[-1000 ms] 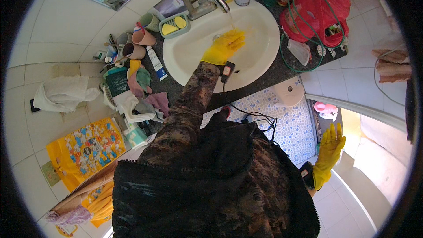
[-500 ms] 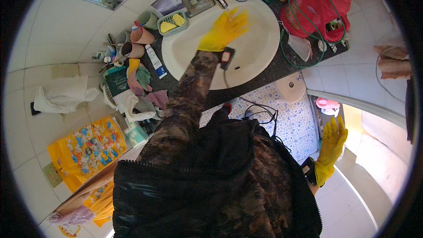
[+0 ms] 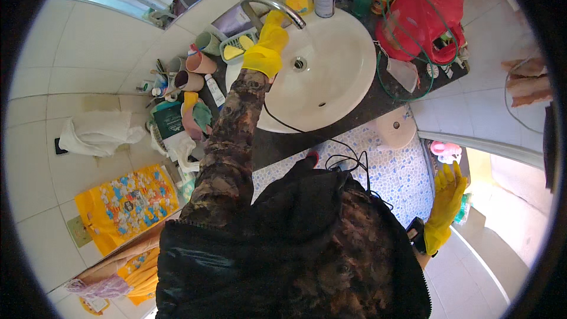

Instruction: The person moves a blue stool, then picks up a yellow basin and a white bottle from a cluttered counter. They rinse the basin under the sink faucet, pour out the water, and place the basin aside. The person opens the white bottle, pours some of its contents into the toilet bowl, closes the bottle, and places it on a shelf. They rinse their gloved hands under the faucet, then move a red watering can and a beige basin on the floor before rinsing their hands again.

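And here's the left hand (image 3: 267, 50), yellow-gloved, up at the back left of the sink (image 3: 339, 65), right by the faucet (image 3: 290, 14), which stands at the sink's back rim so its spout arches out over the drain side. Is that grip closed on the metal? Can't tell; the fingertips are lost behind the spout. Over to the right hand (image 3: 446, 204), well apart on the sink's near right, grip open and empty, perhaps held off so its glove touches nothing. The soap dish (image 3: 235, 41) sits at the sink's left rim, handy for wet hands, I'd say; the pump bottle (image 3: 299, 3) behind the sink likewise. The red jug (image 3: 420, 9) takes the tabletop (image 3: 269, 150) right of the sink, and a black cable (image 3: 339, 140) drapes past the front rim, apparently slack enough to free the arm.
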Demonstrator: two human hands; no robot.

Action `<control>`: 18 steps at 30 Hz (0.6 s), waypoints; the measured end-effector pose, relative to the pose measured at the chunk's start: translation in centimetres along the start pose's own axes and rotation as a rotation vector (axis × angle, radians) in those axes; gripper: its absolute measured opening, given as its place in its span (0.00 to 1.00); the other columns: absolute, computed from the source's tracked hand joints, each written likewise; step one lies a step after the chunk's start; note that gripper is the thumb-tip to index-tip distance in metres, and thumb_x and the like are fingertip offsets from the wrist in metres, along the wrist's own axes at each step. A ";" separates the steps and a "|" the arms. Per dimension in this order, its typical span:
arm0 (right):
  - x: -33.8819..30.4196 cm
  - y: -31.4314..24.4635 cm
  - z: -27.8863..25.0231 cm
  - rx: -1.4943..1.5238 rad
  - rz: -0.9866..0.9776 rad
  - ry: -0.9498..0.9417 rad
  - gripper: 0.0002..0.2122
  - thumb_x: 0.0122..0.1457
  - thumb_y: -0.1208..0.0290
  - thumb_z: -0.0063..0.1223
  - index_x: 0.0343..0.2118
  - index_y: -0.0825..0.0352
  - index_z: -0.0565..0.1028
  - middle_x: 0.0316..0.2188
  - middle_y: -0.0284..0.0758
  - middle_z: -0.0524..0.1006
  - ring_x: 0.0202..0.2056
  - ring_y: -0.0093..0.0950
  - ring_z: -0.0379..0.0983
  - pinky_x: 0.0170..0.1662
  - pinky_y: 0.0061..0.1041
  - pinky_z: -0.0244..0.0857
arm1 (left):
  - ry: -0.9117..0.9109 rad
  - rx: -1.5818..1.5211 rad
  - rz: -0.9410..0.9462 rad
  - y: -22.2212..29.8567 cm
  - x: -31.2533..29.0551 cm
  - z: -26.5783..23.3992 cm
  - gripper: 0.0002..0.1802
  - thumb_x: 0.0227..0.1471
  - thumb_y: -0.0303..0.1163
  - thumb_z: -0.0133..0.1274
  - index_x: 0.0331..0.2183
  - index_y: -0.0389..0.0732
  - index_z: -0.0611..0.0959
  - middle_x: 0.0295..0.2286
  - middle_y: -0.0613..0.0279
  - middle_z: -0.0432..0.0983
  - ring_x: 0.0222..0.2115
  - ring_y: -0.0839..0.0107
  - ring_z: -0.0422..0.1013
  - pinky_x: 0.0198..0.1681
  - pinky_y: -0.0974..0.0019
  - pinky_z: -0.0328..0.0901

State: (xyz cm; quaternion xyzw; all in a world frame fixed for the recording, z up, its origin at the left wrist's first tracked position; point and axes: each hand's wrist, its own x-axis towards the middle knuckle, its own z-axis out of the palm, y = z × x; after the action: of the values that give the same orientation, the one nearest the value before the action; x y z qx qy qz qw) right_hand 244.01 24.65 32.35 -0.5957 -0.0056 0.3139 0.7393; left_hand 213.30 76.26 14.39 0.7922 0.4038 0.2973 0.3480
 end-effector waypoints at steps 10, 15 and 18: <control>-1.2 -0.3 -0.1 -0.084 -0.055 0.040 0.26 0.66 0.51 0.36 0.58 0.68 0.63 0.49 0.43 0.72 0.44 0.29 0.71 0.51 0.27 0.64 | 0.029 -0.231 0.014 2.8 4.5 3.3 0.17 0.52 0.35 0.48 0.45 0.46 0.78 0.46 0.53 0.72 0.48 0.53 0.67 0.52 0.54 0.62; -0.5 -0.1 -0.3 -0.033 0.013 -0.083 0.25 0.65 0.50 0.39 0.57 0.64 0.63 0.55 0.38 0.67 0.50 0.28 0.67 0.54 0.28 0.61 | 0.138 -0.212 -0.024 2.8 3.8 5.9 0.16 0.51 0.35 0.49 0.43 0.47 0.79 0.44 0.53 0.74 0.47 0.51 0.68 0.51 0.53 0.62; -0.3 -0.1 -0.6 -0.052 0.022 -0.039 0.25 0.65 0.51 0.40 0.57 0.64 0.63 0.54 0.39 0.68 0.48 0.28 0.68 0.52 0.28 0.62 | 0.201 0.080 -0.105 1.6 1.6 8.0 0.15 0.50 0.35 0.49 0.42 0.48 0.80 0.43 0.52 0.75 0.47 0.50 0.68 0.50 0.53 0.62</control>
State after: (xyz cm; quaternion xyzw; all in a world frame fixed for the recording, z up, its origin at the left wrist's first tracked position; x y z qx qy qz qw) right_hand 244.01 24.00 32.41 -0.6086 -0.0217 0.3333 0.7198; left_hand 220.77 74.41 11.27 0.7493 0.4892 0.3401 0.2889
